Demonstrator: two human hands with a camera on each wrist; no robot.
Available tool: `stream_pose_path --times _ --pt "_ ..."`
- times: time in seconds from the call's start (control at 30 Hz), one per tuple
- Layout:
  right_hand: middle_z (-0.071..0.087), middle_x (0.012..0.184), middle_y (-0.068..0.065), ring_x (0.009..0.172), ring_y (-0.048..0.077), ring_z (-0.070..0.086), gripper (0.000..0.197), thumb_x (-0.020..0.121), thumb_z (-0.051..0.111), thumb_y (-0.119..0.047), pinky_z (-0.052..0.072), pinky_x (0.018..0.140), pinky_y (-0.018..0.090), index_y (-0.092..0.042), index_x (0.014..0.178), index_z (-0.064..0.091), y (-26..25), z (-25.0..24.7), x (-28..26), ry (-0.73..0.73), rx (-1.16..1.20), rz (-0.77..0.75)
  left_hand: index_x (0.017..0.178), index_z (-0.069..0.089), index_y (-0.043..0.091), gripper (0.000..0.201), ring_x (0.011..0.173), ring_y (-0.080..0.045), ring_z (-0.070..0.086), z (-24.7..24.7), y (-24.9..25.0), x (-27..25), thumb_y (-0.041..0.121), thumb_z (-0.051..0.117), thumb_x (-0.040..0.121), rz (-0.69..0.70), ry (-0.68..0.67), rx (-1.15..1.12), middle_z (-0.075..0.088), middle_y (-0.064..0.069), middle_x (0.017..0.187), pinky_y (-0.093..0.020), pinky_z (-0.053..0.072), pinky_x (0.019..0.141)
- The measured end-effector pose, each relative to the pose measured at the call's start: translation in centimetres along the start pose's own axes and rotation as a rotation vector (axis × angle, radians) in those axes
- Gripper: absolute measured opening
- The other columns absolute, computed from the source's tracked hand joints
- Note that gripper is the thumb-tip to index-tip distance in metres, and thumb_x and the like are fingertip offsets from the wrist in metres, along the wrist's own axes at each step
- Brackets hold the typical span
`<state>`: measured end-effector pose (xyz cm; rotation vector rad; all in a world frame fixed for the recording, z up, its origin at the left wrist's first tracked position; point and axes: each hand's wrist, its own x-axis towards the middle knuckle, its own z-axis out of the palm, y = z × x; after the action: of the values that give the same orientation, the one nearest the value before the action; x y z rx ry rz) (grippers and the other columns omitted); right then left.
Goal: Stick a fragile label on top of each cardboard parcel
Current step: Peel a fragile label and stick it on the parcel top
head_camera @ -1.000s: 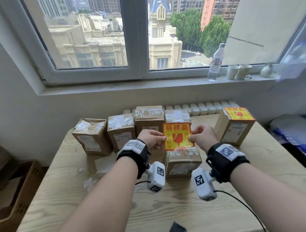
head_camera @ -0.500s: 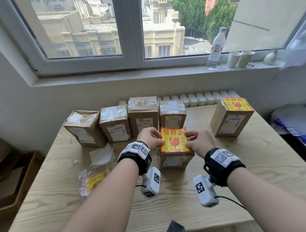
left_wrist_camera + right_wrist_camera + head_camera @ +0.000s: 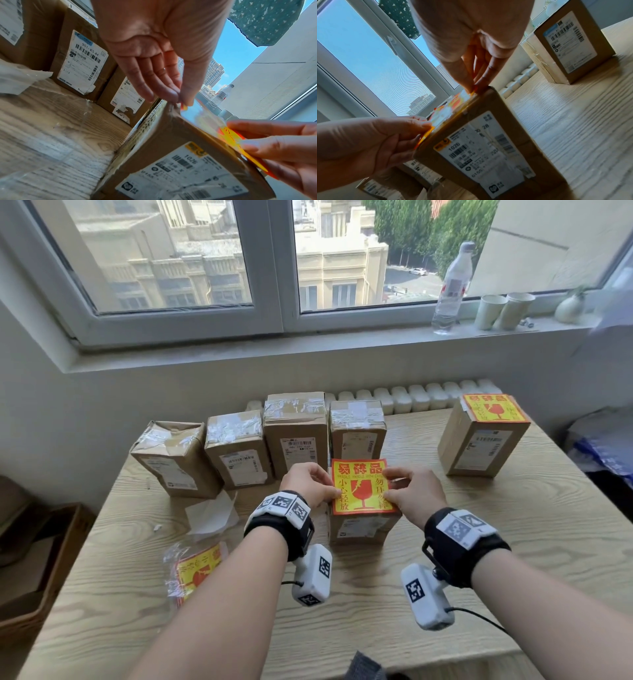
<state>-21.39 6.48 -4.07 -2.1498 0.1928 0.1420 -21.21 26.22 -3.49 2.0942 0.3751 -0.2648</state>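
Note:
A yellow and red fragile label (image 3: 362, 486) lies across the top of the front cardboard parcel (image 3: 363, 529) at mid table. My left hand (image 3: 334, 489) pinches the label's left edge. My right hand (image 3: 388, 484) pinches its right edge. In the left wrist view the thumb and fingers of the left hand (image 3: 182, 101) nip the label (image 3: 202, 116) at the parcel's (image 3: 171, 142) top corner. In the right wrist view the right hand (image 3: 473, 87) pinches the label (image 3: 452, 108) at the parcel's (image 3: 488, 142) far corner.
Several unlabelled parcels (image 3: 294, 433) stand in a row behind. A labelled parcel (image 3: 483, 440) stands at the right. A plastic pack of labels (image 3: 195, 570) and white backing paper (image 3: 212, 515) lie at the left. A bottle (image 3: 450, 289) and cups (image 3: 503, 309) stand on the sill.
Both hands have brought the label down from upright in the air to lie over the front parcel's top. They still pinch its two side edges.

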Motion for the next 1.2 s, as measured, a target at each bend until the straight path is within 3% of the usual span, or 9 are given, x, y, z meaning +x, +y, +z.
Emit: stream_pose_path --times 0.23,0.4,0.53,0.67,0.8,0.87,1.0,1.1,1.2 --pt "0.065 0.097 -0.002 0.087 0.013 0.064 0.041 0.081 0.071 -0.004 0.057 0.068 0.022 -0.019 0.118 0.065 -0.1 0.0 -0.2 0.004 -0.127 -0.065 0.071 0.067 0.020 0.021 0.075 -0.011 0.069 0.3 0.0 0.2 0.020 0.087 0.065 -0.006 0.024 0.045 0.072 0.005 0.078 -0.032 0.060 0.074" --pt "0.066 0.103 0.000 0.089 0.012 0.062 0.040 0.082 0.070 -0.005 0.054 0.067 0.019 -0.018 0.119 0.065 -0.2 0.1 -0.2 0.011 -0.180 -0.083 0.073 0.066 0.022 0.019 0.071 -0.004 0.063 0.4 0.2 0.0 0.024 0.085 0.067 0.010 0.042 0.133 0.068 0.009 0.078 -0.021 0.049 0.058" --pt "0.065 0.105 -0.001 0.089 0.011 0.061 0.041 0.081 0.071 -0.006 0.050 0.065 0.016 -0.018 0.120 0.064 -0.3 0.2 -0.2 0.011 -0.227 -0.098 0.070 0.064 0.024 0.021 0.074 -0.007 0.064 0.7 0.3 0.3 0.025 0.084 0.068 0.018 0.056 0.192 0.068 0.009 0.079 -0.024 0.053 0.066" --pt "0.062 0.107 -0.002 0.090 0.012 0.060 0.042 0.079 0.073 -0.008 0.055 0.076 0.023 -0.020 0.118 0.064 -0.6 0.3 -0.3 0.024 -0.280 -0.109 0.070 0.063 0.024 0.025 0.079 -0.013 0.069 0.8 0.3 0.6 0.029 0.086 0.065 -0.012 0.059 0.215 0.069 0.006 0.080 -0.031 0.059 0.075" --pt "0.055 0.110 -0.006 0.100 0.011 0.050 0.042 0.075 0.078 -0.022 0.045 0.078 0.025 -0.028 0.112 0.060 -0.8 -0.1 -0.4 0.041 -0.415 -0.123 0.076 0.055 0.018 0.036 0.067 -0.013 0.070 0.1 0.0 0.3 0.031 0.087 0.065 -0.093 0.008 0.157 0.065 0.003 0.078 -0.029 0.059 0.066" --pt "0.047 0.113 -0.003 0.106 0.014 0.044 0.052 0.069 0.081 -0.033 0.043 0.084 0.028 -0.028 0.112 0.053 -0.7 -0.4 -0.4 0.081 -0.447 -0.070 0.085 0.052 0.019 0.041 0.067 -0.011 0.065 0.0 -0.1 0.2 0.033 0.086 0.067 -0.109 -0.009 0.132 0.061 0.003 0.085 -0.030 0.059 0.064" --pt "0.043 0.126 0.006 0.118 0.021 0.047 0.088 0.058 0.086 -0.047 0.043 0.099 0.037 -0.022 0.128 0.040 -0.4 -0.3 -0.4 0.022 -0.275 0.042 0.120 0.042 0.018 0.077 0.079 -0.009 0.060 0.8 0.1 0.1 0.044 0.086 0.062 -0.124 -0.087 0.065 0.054 0.004 0.103 -0.038 0.061 0.075" --pt "0.043 0.137 0.008 0.125 0.024 0.046 0.106 0.058 0.089 -0.036 0.041 0.102 0.041 -0.026 0.144 0.027 -0.2 0.1 -0.7 -0.096 -0.277 0.052 0.133 0.035 0.021 0.093 0.083 -0.013 0.064 1.2 0.2 0.0 0.034 0.090 0.060 -0.135 -0.156 0.097 0.058 0.000 0.112 -0.039 0.061 0.075" --pt "0.049 0.135 0.010 0.118 0.026 0.053 0.105 0.062 0.088 -0.021 0.047 0.099 0.046 -0.028 0.147 0.025 0.1 -0.8 -0.3 -0.155 -0.143 0.139 0.142 0.031 0.024 0.103 0.097 -0.019 0.063 0.3 0.0 0.4 0.011 0.090 0.059 -0.209 -0.211 -0.002 0.055 -0.006 0.125 -0.039 0.061 0.075"
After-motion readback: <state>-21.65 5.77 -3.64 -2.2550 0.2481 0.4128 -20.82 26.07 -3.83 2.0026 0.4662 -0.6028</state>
